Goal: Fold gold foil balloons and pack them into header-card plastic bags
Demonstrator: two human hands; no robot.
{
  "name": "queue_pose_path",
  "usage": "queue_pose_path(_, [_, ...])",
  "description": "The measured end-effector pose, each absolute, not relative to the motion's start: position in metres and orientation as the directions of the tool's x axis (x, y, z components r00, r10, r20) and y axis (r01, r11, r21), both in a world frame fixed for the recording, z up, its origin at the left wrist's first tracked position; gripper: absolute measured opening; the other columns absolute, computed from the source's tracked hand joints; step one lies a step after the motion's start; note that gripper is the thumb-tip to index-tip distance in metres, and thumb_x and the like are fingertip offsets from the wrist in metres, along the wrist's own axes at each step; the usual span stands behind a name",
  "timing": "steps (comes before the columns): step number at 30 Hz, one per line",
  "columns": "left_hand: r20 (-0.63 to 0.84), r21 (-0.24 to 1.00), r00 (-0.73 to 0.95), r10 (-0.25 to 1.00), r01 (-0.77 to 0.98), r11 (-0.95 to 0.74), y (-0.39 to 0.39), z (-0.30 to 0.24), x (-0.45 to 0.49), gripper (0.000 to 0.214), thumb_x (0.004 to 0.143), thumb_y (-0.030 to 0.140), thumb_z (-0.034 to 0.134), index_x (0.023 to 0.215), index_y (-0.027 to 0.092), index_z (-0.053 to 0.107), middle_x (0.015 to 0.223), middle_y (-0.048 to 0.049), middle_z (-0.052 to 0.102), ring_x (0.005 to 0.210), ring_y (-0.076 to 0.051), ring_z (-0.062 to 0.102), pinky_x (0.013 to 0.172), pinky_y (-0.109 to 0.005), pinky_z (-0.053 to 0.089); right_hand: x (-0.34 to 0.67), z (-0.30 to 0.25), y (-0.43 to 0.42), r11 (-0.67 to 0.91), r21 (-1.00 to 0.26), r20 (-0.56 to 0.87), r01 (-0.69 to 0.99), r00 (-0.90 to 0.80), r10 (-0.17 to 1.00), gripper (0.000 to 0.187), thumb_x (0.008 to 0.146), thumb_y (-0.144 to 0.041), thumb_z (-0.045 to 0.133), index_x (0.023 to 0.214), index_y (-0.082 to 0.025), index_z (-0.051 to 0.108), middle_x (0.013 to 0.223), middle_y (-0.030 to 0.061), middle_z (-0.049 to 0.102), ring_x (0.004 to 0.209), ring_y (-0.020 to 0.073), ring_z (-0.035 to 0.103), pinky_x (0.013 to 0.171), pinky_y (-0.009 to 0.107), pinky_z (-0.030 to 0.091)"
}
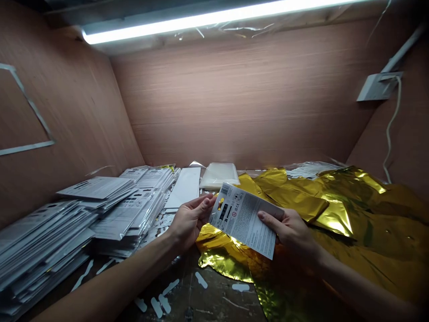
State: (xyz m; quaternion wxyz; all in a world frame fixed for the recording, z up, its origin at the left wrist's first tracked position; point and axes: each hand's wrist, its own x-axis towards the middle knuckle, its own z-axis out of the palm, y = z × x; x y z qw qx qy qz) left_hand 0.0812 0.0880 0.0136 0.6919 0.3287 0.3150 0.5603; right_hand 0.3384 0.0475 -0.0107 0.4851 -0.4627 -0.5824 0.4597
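A printed white backing card (248, 219) is held up over the bench, its face covered in small text, symbols and a barcode. Gold shows through its hang hole. My right hand (291, 230) grips the card's lower right end, thumb on top and fingers underneath. At the hang-hole end, my left hand (194, 219) has its thumb and fingers pinched together at the card's edge; part of the fingertips is hidden. Shiny gold foil sheets (228, 257) lie beneath the card and spread to the right.
Stacks of similar cards in clear sleeves (117, 214) stand at the left. Behind are a white strip (184, 188) and a pile of clear plastic bags (219, 174). Small white punched-out tabs (161, 304) litter the dark bench. Wooden panels enclose it, with a socket (378, 87) at right.
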Motion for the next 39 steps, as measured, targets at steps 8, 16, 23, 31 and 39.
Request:
queue_pose_path(8, [-0.004,0.810,0.234,0.972,-0.569,0.140,0.080,0.006,0.083,0.035,0.079,0.009,0.085,0.113,0.010,0.077,0.107,-0.0159,0.079,0.091,-0.020,0.077,0.081,-0.027,0.064,0.332,-0.014,0.045,0.146,-0.986,0.136,0.086,-0.117,0.984,0.049,0.088,-0.062,0.070,0.075,-0.015,0.065,0.061,0.0016,0.057,0.052,0.0145,0.052,0.047,0.025,0.041])
queue_pose_path(16, [-0.014,0.837,0.234,0.972,-0.529,0.139,0.068,-0.003,0.096,0.036,0.071,0.015,0.092,0.104,0.010,0.079,0.106,-0.0143,0.080,0.090,-0.022,0.076,0.083,-0.031,0.063,0.320,-0.009,0.041,0.095,-0.995,0.091,0.019,-0.170,0.981,0.053,0.084,-0.066,0.072,0.080,-0.014,0.067,0.065,0.0037,0.063,0.053,0.0148,0.057,0.046,0.024,0.046])
queue_pose_path(23, [-0.003,0.836,0.105,0.994,-0.545,0.060,0.078,0.004,0.088,0.036,0.067,0.015,0.094,0.100,0.010,0.079,0.103,-0.0133,0.080,0.091,-0.022,0.075,0.085,-0.030,0.063,0.321,0.001,0.037,0.071,-0.998,0.069,-0.003,-0.265,0.962,0.051,0.078,-0.062,0.081,0.080,-0.012,0.073,0.071,0.0112,0.075,0.062,0.0208,0.072,0.060,0.030,0.061])
queue_pose_path(31, [-0.022,0.862,0.306,0.952,-0.476,0.173,0.049,0.005,0.107,0.028,0.072,0.027,0.093,0.085,0.007,0.078,0.103,-0.0198,0.078,0.102,-0.032,0.074,0.095,-0.041,0.060,0.302,0.004,0.027,0.135,-0.989,0.127,0.057,-0.115,0.985,0.052,0.080,-0.066,0.078,0.076,-0.014,0.073,0.071,0.0125,0.076,0.063,0.0247,0.075,0.061,0.034,0.064])
queue_pose_path(39, [0.025,0.771,0.164,0.986,-0.631,0.085,0.056,0.011,0.104,0.030,0.076,0.026,0.090,0.097,0.009,0.078,0.108,-0.0148,0.078,0.110,-0.028,0.072,0.100,-0.039,0.059,0.303,0.002,0.030,0.135,-0.986,0.130,0.096,-0.057,0.990,0.052,0.081,-0.065,0.077,0.075,-0.014,0.072,0.068,0.0117,0.075,0.057,0.0214,0.071,0.058,0.031,0.062])
